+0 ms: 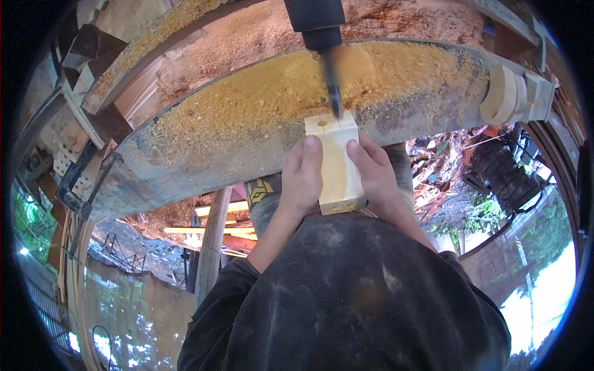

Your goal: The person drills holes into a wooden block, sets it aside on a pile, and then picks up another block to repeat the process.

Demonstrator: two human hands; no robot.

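A pale wooden block (338,164) lies between my two hands, its far end under a drill bit (335,99). My left hand (303,176) grips the block's left side, thumb along the top edge. From the right, my right hand (375,170) presses on the other side, thumb on the upper face. On the far end face is a round hole (322,123) with thin marked lines; the bit's tip is right at that face, to the right of the hole. Another hole (351,205) shows in the near end. Above hangs the dark drill chuck (318,34).
Orange-yellow sawdust covers much of the workbench (185,164). Curved pale wood pieces (504,96) stand at its right end. A clamp (83,185) grips the left end. Below are a wooden post (212,241) and yellow wood strips (229,230).
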